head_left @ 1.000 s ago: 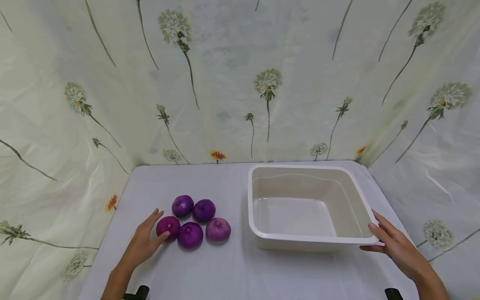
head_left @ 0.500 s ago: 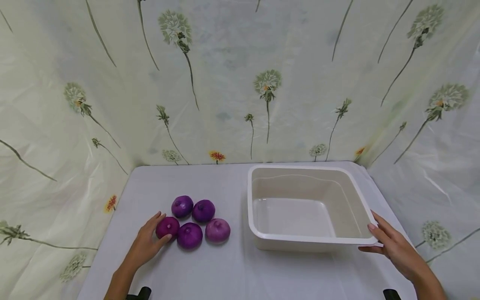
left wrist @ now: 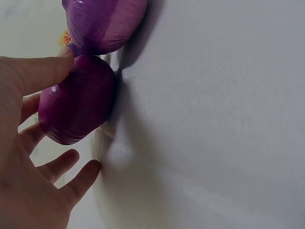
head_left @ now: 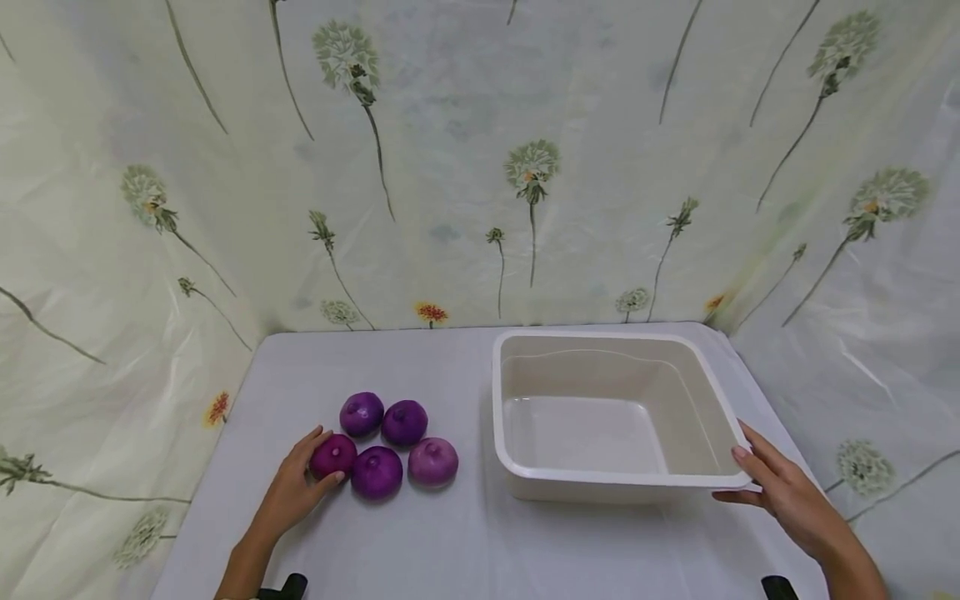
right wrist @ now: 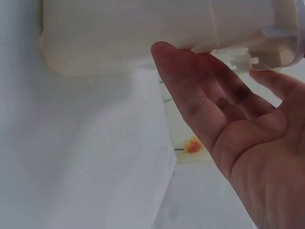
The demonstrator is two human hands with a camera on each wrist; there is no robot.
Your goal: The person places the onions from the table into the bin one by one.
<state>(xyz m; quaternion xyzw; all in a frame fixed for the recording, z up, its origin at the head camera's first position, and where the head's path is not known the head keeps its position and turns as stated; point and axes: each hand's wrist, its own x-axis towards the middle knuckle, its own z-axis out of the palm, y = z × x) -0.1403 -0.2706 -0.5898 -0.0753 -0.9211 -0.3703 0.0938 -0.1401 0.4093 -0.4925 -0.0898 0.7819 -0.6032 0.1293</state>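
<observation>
- By the left hand (head_left: 294,485), the reddish-purple onion (head_left: 333,455) is held between the thumb and the fingers; in the left wrist view, two other fingers are spread apart from it.
- This onion is placed at the front left of a group of five, on the white-covered table (head_left: 450,550).
- At its right side, it is nearly or fully touched by the dark purple onion (head_left: 377,473).
- Farther to the right, the paler purple onion (head_left: 432,462) is seen, just beside the dark one.
- Behind these three, the rear left onion (head_left: 362,414) and the rear right onion (head_left: 405,422) are placed close together.
- By the right hand (head_left: 787,504), the cream basin (head_left: 626,478) is gripped at its near right corner; fingers are laid at the rim and below it, but how firmly they are pressed cannot be told.
- The basin is placed on the right part of the table, with its open side upward, well apart from the left hand.
- Behind the table, a pale sheet (head_left: 442,167) is hung, on which dandelions are printed.
</observation>
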